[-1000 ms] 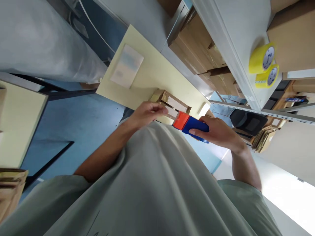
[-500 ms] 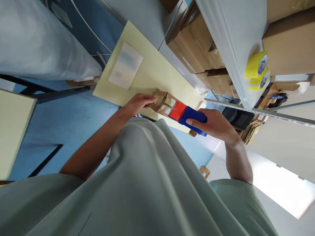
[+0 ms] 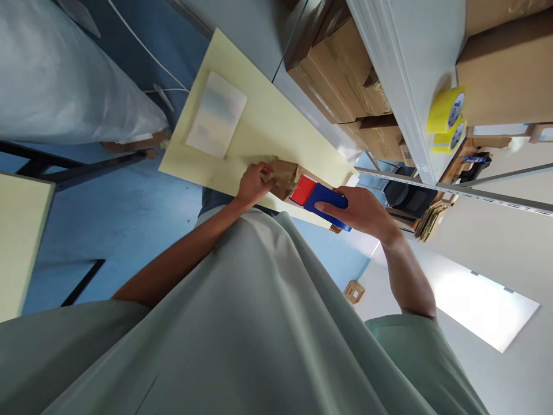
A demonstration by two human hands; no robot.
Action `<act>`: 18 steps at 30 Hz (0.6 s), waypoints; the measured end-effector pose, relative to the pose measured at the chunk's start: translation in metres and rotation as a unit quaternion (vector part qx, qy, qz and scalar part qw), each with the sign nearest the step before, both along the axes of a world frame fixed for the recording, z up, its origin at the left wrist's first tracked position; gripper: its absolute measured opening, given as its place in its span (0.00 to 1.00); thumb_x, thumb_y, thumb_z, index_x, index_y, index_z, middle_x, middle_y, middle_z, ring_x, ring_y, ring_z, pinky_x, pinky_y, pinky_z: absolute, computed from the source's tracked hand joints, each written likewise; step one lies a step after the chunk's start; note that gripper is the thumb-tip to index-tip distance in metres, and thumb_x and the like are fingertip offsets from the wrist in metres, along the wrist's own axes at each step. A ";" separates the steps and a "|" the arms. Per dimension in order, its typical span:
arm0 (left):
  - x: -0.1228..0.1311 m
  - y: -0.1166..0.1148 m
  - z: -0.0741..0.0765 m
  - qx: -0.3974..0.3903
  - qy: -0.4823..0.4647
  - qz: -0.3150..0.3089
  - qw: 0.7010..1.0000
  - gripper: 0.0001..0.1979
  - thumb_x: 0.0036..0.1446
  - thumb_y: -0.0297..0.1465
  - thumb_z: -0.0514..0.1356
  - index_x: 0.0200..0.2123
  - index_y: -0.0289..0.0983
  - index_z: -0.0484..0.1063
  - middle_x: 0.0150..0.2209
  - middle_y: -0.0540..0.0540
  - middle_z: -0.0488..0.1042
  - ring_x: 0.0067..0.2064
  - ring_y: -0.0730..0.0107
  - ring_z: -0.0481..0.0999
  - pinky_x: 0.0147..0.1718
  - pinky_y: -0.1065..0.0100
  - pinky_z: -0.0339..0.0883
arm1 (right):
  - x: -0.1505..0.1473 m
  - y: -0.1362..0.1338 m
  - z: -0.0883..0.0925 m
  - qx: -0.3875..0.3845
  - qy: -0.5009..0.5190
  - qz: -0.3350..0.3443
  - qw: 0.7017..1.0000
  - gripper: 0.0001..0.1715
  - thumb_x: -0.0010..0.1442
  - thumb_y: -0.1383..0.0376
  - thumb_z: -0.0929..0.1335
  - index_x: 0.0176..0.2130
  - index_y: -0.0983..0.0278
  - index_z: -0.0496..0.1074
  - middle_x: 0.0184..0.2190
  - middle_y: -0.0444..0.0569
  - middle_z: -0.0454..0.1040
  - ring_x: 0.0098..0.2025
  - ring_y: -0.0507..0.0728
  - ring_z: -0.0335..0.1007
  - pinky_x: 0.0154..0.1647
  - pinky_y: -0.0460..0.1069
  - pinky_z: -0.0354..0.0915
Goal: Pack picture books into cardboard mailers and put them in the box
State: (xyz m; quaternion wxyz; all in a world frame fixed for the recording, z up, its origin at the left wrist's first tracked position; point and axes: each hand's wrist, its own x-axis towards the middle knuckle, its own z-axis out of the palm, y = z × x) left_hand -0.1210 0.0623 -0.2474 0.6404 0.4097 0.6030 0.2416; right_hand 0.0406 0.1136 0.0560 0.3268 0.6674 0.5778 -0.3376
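A small brown cardboard box [image 3: 283, 177] with clear tape on it lies on the pale yellow tabletop [image 3: 263, 127], near its front edge. My left hand [image 3: 254, 185] is at the box's left end, fingers curled and thumb against the cardboard. My right hand [image 3: 365, 212] is wrapped round a blue and red tape dispenser [image 3: 324, 202]. The dispenser's red front part lies against the right part of the box. Its underside and most of my right fingers are hidden.
A white sheet or packet [image 3: 217, 115] lies on the table's left part. Cardboard boxes [image 3: 341, 69] stand behind the table. On the shelf [image 3: 415, 63] at right are yellow tape rolls [image 3: 447, 109]. A large pale bag [image 3: 73, 80] is at left, another table [image 3: 23, 236] below it.
My right hand has brought the tape dispenser left along the box, covering more of it. My left hand has shifted slightly right, its fingers more curled. The whole view has shifted a little.
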 end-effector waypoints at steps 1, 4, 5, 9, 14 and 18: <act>-0.001 -0.004 -0.003 -0.004 0.012 -0.010 1.000 0.13 0.62 0.35 0.71 0.49 0.37 0.81 0.49 0.41 0.83 0.43 0.62 0.78 0.51 0.63 0.70 | 0.000 0.000 0.001 0.000 0.003 -0.003 1.000 0.40 0.67 0.27 0.69 0.36 0.59 0.76 0.27 0.48 0.80 0.31 0.59 0.75 0.33 0.52 0.61; -0.006 -0.018 -0.010 -0.011 0.010 -0.038 0.999 0.19 0.62 0.32 0.69 0.56 0.36 0.78 0.52 0.40 0.82 0.41 0.64 0.78 0.50 0.63 0.71 | 0.003 -0.001 0.005 -0.008 0.004 -0.009 1.000 0.40 0.68 0.26 0.68 0.36 0.59 0.76 0.26 0.47 0.80 0.30 0.59 0.76 0.33 0.52 0.62; -0.008 -0.021 -0.010 -0.003 -0.002 -0.044 0.999 0.23 0.61 0.32 0.69 0.59 0.35 0.77 0.54 0.39 0.81 0.42 0.64 0.78 0.50 0.63 0.72 | 0.005 -0.002 0.005 -0.010 0.000 -0.007 1.000 0.40 0.68 0.26 0.68 0.36 0.59 0.76 0.26 0.47 0.80 0.30 0.59 0.76 0.33 0.52 0.62; -0.015 -0.024 0.009 0.127 -0.067 -0.077 0.987 0.42 0.54 0.30 0.71 0.73 0.37 0.69 0.64 0.35 0.74 0.56 0.55 0.79 0.56 0.59 0.76 | 0.011 -0.009 0.003 0.005 -0.030 0.026 0.999 0.39 0.67 0.27 0.69 0.37 0.59 0.76 0.29 0.48 0.80 0.31 0.59 0.76 0.34 0.52 0.61; -0.014 -0.005 0.041 0.272 -0.092 -0.162 0.944 0.43 0.54 0.30 0.72 0.74 0.41 0.72 0.61 0.36 0.73 0.63 0.48 0.74 0.67 0.50 0.73 | 0.008 -0.017 0.000 0.010 -0.031 0.074 0.997 0.37 0.69 0.30 0.70 0.39 0.59 0.78 0.34 0.50 0.82 0.36 0.61 0.78 0.36 0.52 0.61; -0.009 0.009 0.050 0.293 -0.048 -0.248 0.922 0.32 0.58 0.28 0.68 0.67 0.41 0.78 0.55 0.38 0.73 0.54 0.53 0.77 0.59 0.54 0.76 | 0.004 -0.024 -0.001 0.022 -0.033 0.088 0.995 0.36 0.71 0.31 0.70 0.43 0.60 0.80 0.39 0.52 0.84 0.41 0.63 0.80 0.40 0.53 0.64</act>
